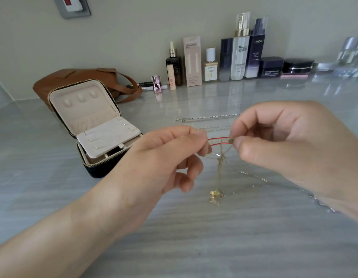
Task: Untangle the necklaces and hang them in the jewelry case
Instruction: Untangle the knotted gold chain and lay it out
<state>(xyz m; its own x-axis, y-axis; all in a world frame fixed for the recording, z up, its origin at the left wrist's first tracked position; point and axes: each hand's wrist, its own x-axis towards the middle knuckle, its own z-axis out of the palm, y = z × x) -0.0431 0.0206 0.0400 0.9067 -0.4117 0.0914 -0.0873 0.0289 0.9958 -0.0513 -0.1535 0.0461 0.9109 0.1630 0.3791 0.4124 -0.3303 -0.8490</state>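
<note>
Pinches a red cord (218,141) between thumb and forefinger of the left hand (168,155), with the other fingers curled loosely underneath. Pinches the far end of it, at a small gold clasp (231,140), with thumb and forefinger of the right hand (284,141), the remaining fingers folded in toward the palm. Holds the cord as two short red strands stretched between the hands, above the grey table (174,237).

Carries a knot of gold chain (220,167) hooked on the cord just below the fingertips. Lets it hang straight down to a gold pendant (215,195); cannot tell whether that touches the table or hangs just above it. Trails a thin silver chain (252,175) from the same knot down and to the right, passing under the right hand onto the table.

Shows two more silver chains (208,117) lying flat beyond the hands, side by side and stretched left to right.

Has the jewelry case (94,125) to the left of the hands, unzipped, lid upright, beige lining showing three small knobs and a gathered pocket, with a beige panel of pegs tilted over the base. Behind it, a brown bag (79,77); along the wall, a row of bottles (234,57).
</note>
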